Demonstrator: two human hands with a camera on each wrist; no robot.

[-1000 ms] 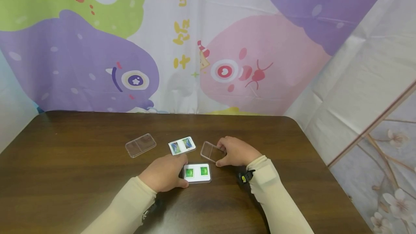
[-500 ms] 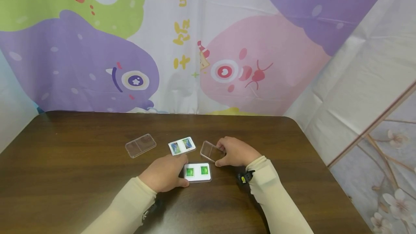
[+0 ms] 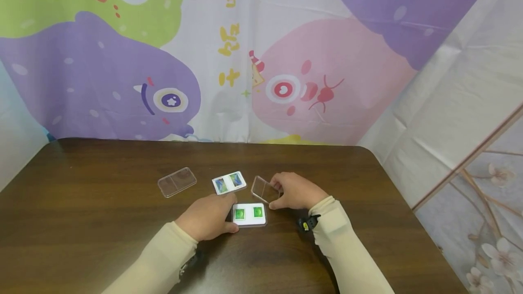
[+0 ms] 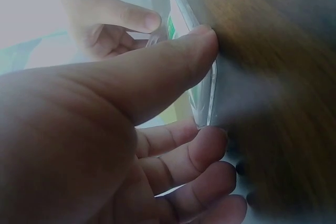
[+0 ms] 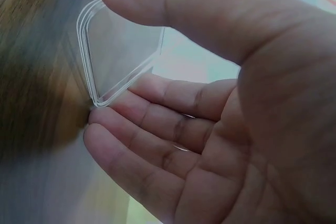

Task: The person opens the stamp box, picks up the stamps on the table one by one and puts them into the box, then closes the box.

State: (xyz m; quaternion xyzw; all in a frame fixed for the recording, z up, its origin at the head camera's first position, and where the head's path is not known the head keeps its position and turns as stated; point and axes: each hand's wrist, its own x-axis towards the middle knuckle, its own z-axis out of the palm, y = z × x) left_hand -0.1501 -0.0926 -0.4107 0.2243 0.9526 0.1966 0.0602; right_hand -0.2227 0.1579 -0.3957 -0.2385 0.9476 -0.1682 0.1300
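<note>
My left hand grips the left end of a clear plastic card case, thumb at the near edge and fingers at the far edge. White cards with two green pictures lie in it, face up. To its upper right, my right hand pinches a clear, empty plastic case half by its right end, thumb near and fingers far. This half looks slightly tilted. In the right wrist view, the thumb overlaps one edge of the clear half. The left wrist view shows the case between thumb and fingers.
A white stack of cards with two landscape pictures lies just beyond the left hand. Another clear case half rests flat farther left. All are on a brown wooden table, with a cartoon-printed cloth behind.
The card case in my left hand has shifted very slightly right and away from me. The clear half in my right hand has tilted up a little. Both hands stay in place.
</note>
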